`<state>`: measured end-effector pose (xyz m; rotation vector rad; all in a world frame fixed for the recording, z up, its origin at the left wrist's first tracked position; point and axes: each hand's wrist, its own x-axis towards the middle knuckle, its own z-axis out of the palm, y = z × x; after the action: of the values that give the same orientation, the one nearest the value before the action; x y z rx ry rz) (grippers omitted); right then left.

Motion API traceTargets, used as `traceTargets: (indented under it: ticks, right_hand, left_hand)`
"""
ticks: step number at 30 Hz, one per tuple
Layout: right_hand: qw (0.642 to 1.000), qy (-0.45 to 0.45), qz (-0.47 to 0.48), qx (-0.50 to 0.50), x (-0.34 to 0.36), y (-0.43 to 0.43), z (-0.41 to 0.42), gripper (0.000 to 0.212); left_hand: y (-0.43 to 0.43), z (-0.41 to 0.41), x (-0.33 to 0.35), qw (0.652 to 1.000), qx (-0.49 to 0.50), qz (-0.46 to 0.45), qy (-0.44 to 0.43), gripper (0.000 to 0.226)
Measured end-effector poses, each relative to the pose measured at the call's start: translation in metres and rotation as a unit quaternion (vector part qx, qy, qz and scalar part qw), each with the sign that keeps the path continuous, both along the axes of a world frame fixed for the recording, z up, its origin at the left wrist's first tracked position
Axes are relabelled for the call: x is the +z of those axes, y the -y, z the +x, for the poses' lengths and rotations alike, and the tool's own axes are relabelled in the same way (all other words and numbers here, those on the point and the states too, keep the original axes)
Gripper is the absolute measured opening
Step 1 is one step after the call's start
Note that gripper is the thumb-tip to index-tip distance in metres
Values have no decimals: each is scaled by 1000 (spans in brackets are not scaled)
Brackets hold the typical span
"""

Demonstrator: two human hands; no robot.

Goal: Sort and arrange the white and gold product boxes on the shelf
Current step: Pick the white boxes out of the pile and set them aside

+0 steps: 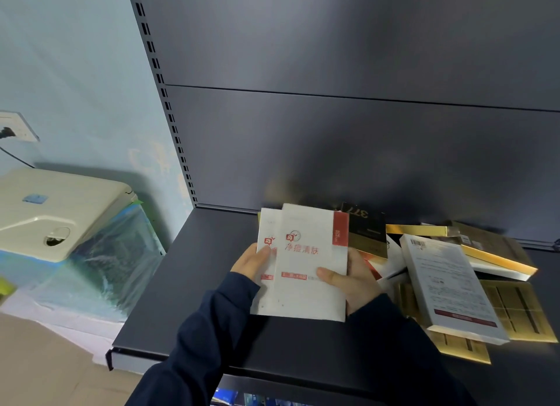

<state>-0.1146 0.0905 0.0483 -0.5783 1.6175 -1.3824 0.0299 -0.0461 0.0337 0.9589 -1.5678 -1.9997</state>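
Holding white boxes (pixel 309 263) lengthwise, tops away

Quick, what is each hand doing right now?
Left hand: holding the rear white box, thumb on its face.
Right hand: holding the front white box, thumb across its front.

white boxes (pixel 309 263): two, upright, overlapping | gold boxes (pixel 521 311): jumbled flat, right
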Motion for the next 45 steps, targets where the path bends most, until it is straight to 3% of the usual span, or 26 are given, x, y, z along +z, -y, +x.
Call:
traceTargets:
  ticks: [2, 4, 8, 13, 15, 18, 22, 25, 27, 29, 32, 34, 36, 38, 41, 43, 45]
  right_hand:
    - [1000, -22, 16, -9, -3, 0, 12, 55]
    - [999, -36, 34, -4, -7, 1, 25, 41]
    - [997, 24, 71, 37, -11, 12, 50, 18]
    - [987, 104, 108, 57, -26, 37, 91, 24]
    - [985, 109, 125, 50, -32, 43, 99, 26]
    - [984, 112, 135, 20, -37, 43, 95, 27]
    - [984, -30, 178, -5, -41, 38, 81, 22]
    - [969, -134, 209, 3, -38, 41, 82, 27]
    - [950, -204, 235, 10, -33, 45, 87, 33]
    - [916, -298, 265, 39, -27, 47, 89, 36]
    - [834, -426, 325, 130, -14, 45, 86, 40]
    - [827, -431, 326, 156, -7, 41, 80, 42]
    - [844, -432, 297, 119, 5, 29, 71, 40]
    - [851, -473, 227, 25, 18, 14, 53, 35]
    - [850, -492, 160, -99, 35, -4, 12, 29]
    - [834, -497, 168, -173, 39, -9, -15, 38]
    - [819, -493, 199, -214, 36, -8, -34, 55]
  left_hand:
    - [-8, 7, -3, 1000, 2, -29, 4, 70]
    - [-13, 21, -10, 999, 25, -44, 15, 81]
    - [-3, 57, -11, 996, 78, -37, -10, 37]
    - [27, 107, -3, 987, 161, -14, 19, 23]
    - [56, 124, -11, 973, 216, -9, 85, 24]
    - [90, 138, -19, 967, 190, -43, 166, 35]
    - [103, 138, -20, 948, 113, -125, 271, 33]
    - [99, 130, -22, 870, 30, -248, 424, 53]
    - [91, 124, -23, 831, 22, -265, 488, 50]
    - [84, 120, -20, 812, 22, -278, 513, 48]
    - [79, 116, -11, 799, 38, -286, 528, 49]
    - [74, 109, 1, 783, 66, -318, 530, 48]
    - [65, 95, 10, 776, 66, -359, 514, 59]
    - [48, 75, 15, 795, 39, -382, 469, 64]
    - [7, 31, 16, 863, -17, -355, 360, 58]
    - [-23, -7, 16, 922, -48, -263, 279, 49]
    - [-40, -45, 13, 970, -41, -101, 217, 41]
